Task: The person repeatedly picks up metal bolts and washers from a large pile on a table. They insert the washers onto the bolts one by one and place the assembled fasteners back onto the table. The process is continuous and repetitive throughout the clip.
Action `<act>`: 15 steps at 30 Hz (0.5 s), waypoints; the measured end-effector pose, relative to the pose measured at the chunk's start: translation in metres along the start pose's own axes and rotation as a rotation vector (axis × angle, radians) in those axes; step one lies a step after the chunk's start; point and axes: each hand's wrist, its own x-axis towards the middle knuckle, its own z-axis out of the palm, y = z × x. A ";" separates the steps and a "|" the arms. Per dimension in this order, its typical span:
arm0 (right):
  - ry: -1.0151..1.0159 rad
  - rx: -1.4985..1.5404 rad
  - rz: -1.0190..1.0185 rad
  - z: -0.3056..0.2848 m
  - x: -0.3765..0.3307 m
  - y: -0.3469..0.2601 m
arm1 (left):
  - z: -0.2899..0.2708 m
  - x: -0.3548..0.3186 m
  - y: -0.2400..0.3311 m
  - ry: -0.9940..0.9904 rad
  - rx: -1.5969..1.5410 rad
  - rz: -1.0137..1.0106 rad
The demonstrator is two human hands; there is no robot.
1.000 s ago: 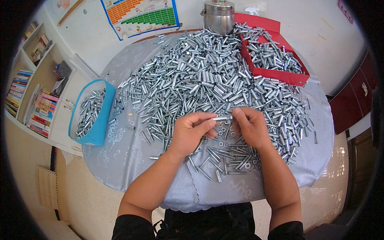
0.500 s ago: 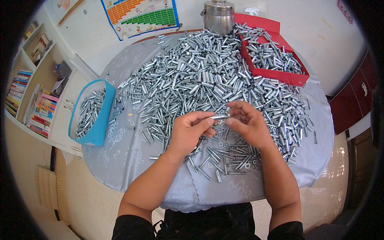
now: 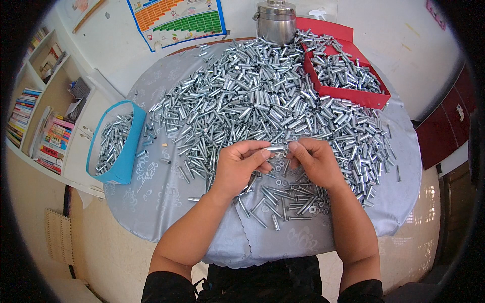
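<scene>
Hands meet over the near part of a round table [image 3: 166, 202] covered in a pale blue-grey patterned cloth. The left hand [image 3: 238, 167] is curled, thumb and fingertips pinched on one end of a short silver metal sleeve [image 3: 276, 148]. The right hand [image 3: 314, 162] is likewise curled, its fingertips closed on the other end of the same sleeve (held level, just above the cloth). Beyond both hands lies a broad heap of silver sleeves and bolts [image 3: 252, 96], spreading across most of the table; a smaller scatter of bolts and washers [image 3: 283, 202] lies beneath the wrists. A blue bin [image 3: 121, 161] with sorted parts stands at the left edge. A red tray [image 3: 348, 91], also filled, sits at the far right, beside a steel pot [image 3: 275, 22].
</scene>
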 end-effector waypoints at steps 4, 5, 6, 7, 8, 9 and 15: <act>0.146 0.109 -0.036 0.012 0.001 -0.006 | 0.002 0.001 0.001 -0.005 -0.008 -0.006; 0.201 0.177 -0.052 0.016 0.001 -0.009 | 0.001 0.000 0.000 -0.005 -0.014 -0.005; 0.135 0.084 -0.025 0.012 0.001 -0.007 | 0.000 0.000 0.000 -0.004 -0.020 -0.005; 0.069 -0.009 0.001 0.002 0.001 -0.001 | -0.001 0.000 0.000 -0.004 -0.027 -0.005; 0.008 -0.103 0.029 -0.003 0.000 0.002 | 0.000 0.000 0.000 -0.006 -0.025 -0.004; 0.033 -0.044 0.014 -0.001 0.000 0.002 | 0.001 0.001 0.000 -0.008 -0.024 -0.003; -0.005 -0.018 -0.046 0.003 -0.001 0.004 | 0.001 0.000 0.000 0.000 -0.022 -0.011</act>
